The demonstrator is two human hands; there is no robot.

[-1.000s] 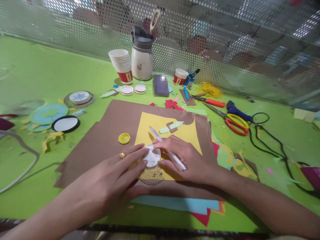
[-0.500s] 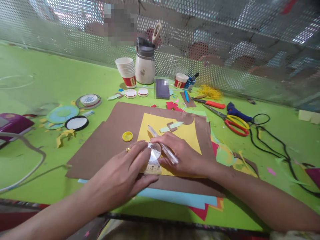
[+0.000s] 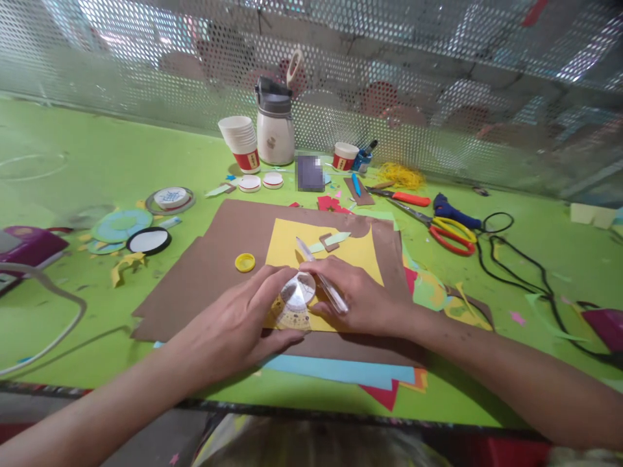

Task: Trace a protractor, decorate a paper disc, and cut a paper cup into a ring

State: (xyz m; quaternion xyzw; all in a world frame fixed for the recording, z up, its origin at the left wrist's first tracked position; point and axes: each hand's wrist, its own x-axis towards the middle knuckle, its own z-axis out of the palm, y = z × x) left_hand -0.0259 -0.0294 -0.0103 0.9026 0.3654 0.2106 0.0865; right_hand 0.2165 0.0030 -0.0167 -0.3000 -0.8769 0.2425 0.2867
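My left hand (image 3: 243, 318) rests with its fingers at the top and its thumb at the bottom of a clear protractor (image 3: 291, 318), gripping its edge. Beneath or against the protractor lies a white paper disc (image 3: 298, 290) with lines on it. My right hand (image 3: 357, 295) holds a clear-barrelled pen (image 3: 331, 290), tip pointing up and away from the disc. Its fingertips are close to the disc's right edge. Both hands are over a yellow paper sheet (image 3: 287, 243) on brown sheets (image 3: 195, 285). Left of it lies a yellow ring-shaped cap (image 3: 244, 263).
Scissors (image 3: 450, 235), a dark blue glue gun (image 3: 455, 211) and a black cord (image 3: 523, 269) lie right. Behind stand stacked paper cups (image 3: 246, 146) and a jug (image 3: 275, 133). Paper discs (image 3: 148, 240) and a purple tape dispenser-like object (image 3: 32, 250) are left. Paper scraps lie around.
My left fingers have shifted up and left off the disc, uncovering more of it and the protractor. The pen has tilted more upright in my right hand. The whole view has shifted slightly.
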